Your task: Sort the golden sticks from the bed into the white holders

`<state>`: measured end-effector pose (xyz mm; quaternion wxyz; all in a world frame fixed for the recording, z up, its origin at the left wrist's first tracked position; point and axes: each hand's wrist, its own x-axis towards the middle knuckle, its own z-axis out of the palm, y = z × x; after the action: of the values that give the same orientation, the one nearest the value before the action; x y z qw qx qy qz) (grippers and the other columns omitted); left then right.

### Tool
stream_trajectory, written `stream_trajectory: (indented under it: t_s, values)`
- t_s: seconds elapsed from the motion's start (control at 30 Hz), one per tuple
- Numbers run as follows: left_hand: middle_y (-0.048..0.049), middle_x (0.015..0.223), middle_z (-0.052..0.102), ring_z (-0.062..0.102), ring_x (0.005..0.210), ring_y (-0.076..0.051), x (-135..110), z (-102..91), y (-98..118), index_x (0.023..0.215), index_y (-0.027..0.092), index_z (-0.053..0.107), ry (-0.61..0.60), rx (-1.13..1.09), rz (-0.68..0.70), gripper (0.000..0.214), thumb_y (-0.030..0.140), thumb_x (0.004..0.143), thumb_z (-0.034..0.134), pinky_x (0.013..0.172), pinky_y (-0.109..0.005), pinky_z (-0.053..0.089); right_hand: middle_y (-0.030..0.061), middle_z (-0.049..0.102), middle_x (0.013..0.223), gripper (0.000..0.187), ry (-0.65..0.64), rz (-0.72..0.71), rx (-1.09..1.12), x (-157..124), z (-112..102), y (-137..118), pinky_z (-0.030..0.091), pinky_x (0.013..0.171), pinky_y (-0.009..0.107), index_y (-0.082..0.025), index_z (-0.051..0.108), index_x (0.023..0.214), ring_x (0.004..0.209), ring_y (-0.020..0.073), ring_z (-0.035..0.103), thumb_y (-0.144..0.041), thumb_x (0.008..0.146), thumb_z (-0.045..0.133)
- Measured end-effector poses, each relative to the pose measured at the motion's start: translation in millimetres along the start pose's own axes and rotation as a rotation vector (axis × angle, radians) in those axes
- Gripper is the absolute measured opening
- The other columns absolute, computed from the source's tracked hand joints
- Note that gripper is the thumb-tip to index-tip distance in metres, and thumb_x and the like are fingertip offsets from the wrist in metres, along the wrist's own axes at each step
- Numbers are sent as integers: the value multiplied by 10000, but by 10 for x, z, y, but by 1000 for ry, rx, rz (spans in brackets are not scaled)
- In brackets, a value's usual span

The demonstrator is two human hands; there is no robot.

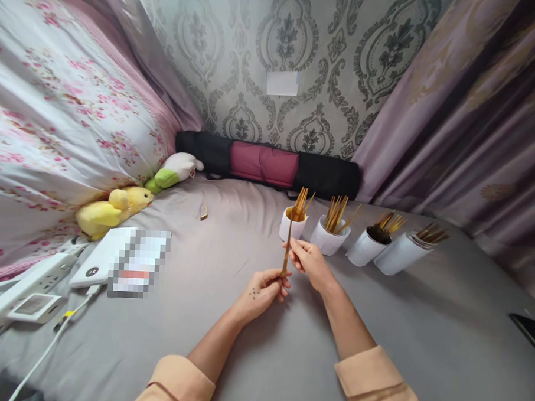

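A thin, tapered brown stick stands nearly upright between my two hands. Its lower, wider end is pinched in the fingers of my left hand. Higher up, my right hand closes its fingertips on the shaft. Just beyond my hands is a white paper-wrapped cup holding several yellow-brown sticks. To its right stands a wider white container with similar sticks. Two more white cylinders follow, one tilted with a dark inside and one leaning further over, both with brown sticks poking out.
A grey sheet covers the surface. A black and maroon roll lies along the wall. Plush toys, a white power bank and a power strip sit on the left. A small brown-gold object lies mid-sheet.
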<state>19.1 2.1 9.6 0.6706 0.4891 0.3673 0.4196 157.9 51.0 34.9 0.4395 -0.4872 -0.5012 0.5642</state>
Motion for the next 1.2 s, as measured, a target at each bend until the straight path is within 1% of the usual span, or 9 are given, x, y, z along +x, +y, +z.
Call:
stream_trajectory:
  t_s: [0.2, 0.33, 0.43, 0.57, 0.67, 0.77, 0.87, 1.07, 1.2]
  values:
    - [-64, 722, 611, 518, 536, -95, -3, -17, -29, 944, 127, 659, -41, 48, -55, 289, 175, 704, 506, 525, -225, 418, -57, 425, 519, 424, -34, 25, 34, 0, -20, -13, 169, 337, 172, -143, 591, 848, 366, 33, 277, -535, 746, 466]
    - [-72, 740, 613, 524, 549, -93, -13, -20, -16, 930, 126, 659, -77, 28, -99, 290, 177, 689, 507, 523, -215, 416, -54, 409, 512, 443, -64, 33, 39, -5, -14, -28, 166, 334, 178, -133, 581, 832, 369, 35, 278, -549, 756, 449]
    - [-72, 754, 607, 527, 571, -94, -23, -13, 4, 926, 109, 650, -97, 1, -122, 290, 192, 682, 516, 528, -215, 420, -66, 376, 489, 415, -80, 11, 8, -22, 9, -56, 167, 339, 184, -137, 568, 792, 367, 35, 262, -540, 746, 482]
    - [-65, 757, 599, 520, 576, -91, -34, -4, 30, 923, 95, 638, -103, 10, -147, 292, 185, 677, 511, 540, -221, 424, -83, 314, 439, 350, -52, -27, -80, -41, 47, -81, 169, 355, 192, -148, 551, 724, 377, 40, 237, -498, 728, 538]
    - [-64, 764, 596, 521, 579, -91, -36, 0, 44, 921, 98, 637, -110, 15, -162, 294, 177, 671, 503, 545, -225, 422, -83, 309, 442, 319, -27, -47, -136, -41, 60, -76, 182, 371, 199, -157, 531, 679, 386, 41, 229, -472, 713, 563]
    - [-67, 765, 595, 522, 575, -96, -37, 1, 50, 921, 96, 631, -110, 5, -158, 293, 167, 668, 502, 547, -235, 423, -80, 310, 447, 309, -13, -67, -176, -38, 58, -66, 203, 389, 204, -161, 528, 669, 396, 47, 240, -464, 727, 544]
    - [-71, 770, 595, 522, 569, -98, -38, 4, 53, 918, 92, 624, -96, -17, -161, 284, 173, 670, 514, 542, -240, 423, -73, 335, 458, 303, 6, -93, -229, -39, 54, -70, 233, 410, 205, -160, 535, 676, 414, 57, 274, -454, 746, 517]
    - [-83, 792, 600, 522, 562, -94, -35, 7, 40, 912, 81, 620, -75, -54, -183, 282, 200, 665, 557, 545, -245, 430, -32, 474, 546, 284, 40, -184, -401, -38, 43, -98, 325, 506, 211, -148, 536, 643, 522, 87, 415, -402, 763, 491]
    - [-88, 800, 605, 527, 579, -98, -32, -11, 28, 912, 80, 623, -80, -87, -198, 288, 211, 658, 592, 565, -251, 435, -8, 533, 608, 285, 44, -210, -469, -27, 27, -82, 360, 557, 221, -141, 557, 669, 584, 107, 466, -384, 778, 458]
